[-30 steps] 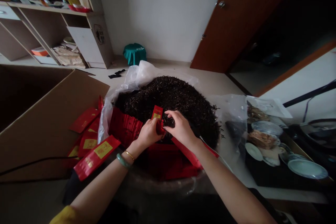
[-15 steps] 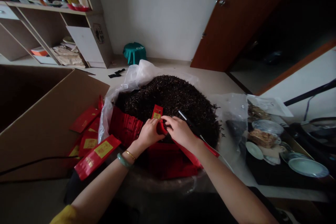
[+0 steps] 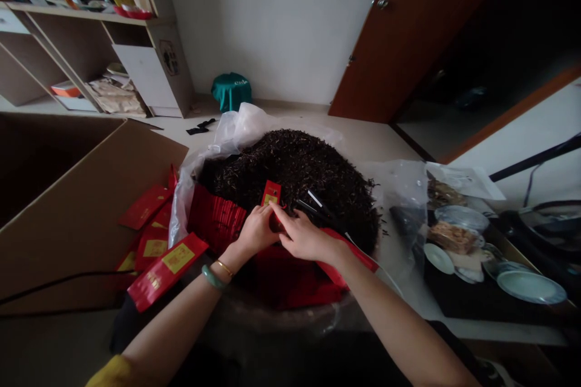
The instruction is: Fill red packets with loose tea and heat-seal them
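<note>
My left hand is closed around a small red packet, whose red side shows only in a narrow gap between my hands. My right hand meets it from the other side, index finger stretched across the packet's top and thumb low against it. Both hands are over a big heap of dark loose tea leaves in a clear plastic liner. Just beyond my fingertips a red packet with a yellow label rests on the leaves. Dark sticks with pale ends lie by my right hand; whether it touches them is unclear.
A row of stacked red packets lies at the heap's left, with flat red packets in front. More labelled packets lie beside an open cardboard box. Bowls and bagged goods stand on the right.
My right hand has shifted slightly left and its index finger now reaches over the packet, covering its opening. A second pale-ended stick shows beside it. My left hand stays in place.
</note>
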Available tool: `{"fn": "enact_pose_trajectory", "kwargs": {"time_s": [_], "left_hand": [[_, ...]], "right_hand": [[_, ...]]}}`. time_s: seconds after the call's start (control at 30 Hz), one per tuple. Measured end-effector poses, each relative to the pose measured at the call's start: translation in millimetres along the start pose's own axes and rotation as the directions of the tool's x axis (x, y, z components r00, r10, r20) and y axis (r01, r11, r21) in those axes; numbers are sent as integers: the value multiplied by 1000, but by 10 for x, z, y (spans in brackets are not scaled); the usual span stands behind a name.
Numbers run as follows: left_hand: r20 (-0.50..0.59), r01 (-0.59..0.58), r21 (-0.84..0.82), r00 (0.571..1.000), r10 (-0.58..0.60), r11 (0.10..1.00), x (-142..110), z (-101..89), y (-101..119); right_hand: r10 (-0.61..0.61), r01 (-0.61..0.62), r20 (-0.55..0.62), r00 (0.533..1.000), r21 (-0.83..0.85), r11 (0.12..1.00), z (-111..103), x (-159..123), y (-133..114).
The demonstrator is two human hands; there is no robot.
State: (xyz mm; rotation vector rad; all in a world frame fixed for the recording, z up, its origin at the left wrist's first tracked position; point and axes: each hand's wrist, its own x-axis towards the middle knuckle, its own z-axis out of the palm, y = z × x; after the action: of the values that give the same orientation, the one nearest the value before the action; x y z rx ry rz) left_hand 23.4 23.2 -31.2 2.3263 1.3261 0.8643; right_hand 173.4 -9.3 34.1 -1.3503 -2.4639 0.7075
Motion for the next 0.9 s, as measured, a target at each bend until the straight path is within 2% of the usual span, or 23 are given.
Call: {"fn": "enact_pose_trajectory", "kwargs": {"time_s": [0.1,0.17,0.2,0.23,0.3,0.37,0.43,0.5,0.6,0.8,0.9], "left_hand": [[-34,3,-19,999,-3,1000,5,-7,-11],[-60,1,-33,998,-2,999,9,-10,-15],[-68,1,-36,998,-4,999,11,-11,-14],[-74,5,-35,997,-8,999,12,-13,-11],[-80,16,-25,997,-18,1000,12,-19,-2],[-86,25,-25,996,-27,999,10,-27,4],[-90,23,-45,996,-27,999,8,-35,0],[-93,14,-73,995,-21,997,5,-38,-13],[-92,10,-104,996,-20,995,3,-34,-32],[-92,35,-104,995,-45,994,4,-27,-26],[-87,35,-95,995,-44,995,6,-29,-29]], "right_hand": [[-5,40,-184,983,187,982,-55,39,91],[117,-14,-298,947,328,945,-115,58,224],[192,-71,-306,932,367,928,-130,65,300],[251,-146,-262,932,364,920,-126,71,373],[283,-255,-102,954,221,941,-48,79,489],[252,-253,61,966,0,968,109,88,542],[254,-230,131,958,-174,958,291,105,541],[284,-240,140,949,-269,933,438,130,522],[304,-254,147,941,-286,924,543,164,519],[281,-235,164,946,-251,939,567,180,578],[251,-218,149,956,-204,954,470,175,608]]}}
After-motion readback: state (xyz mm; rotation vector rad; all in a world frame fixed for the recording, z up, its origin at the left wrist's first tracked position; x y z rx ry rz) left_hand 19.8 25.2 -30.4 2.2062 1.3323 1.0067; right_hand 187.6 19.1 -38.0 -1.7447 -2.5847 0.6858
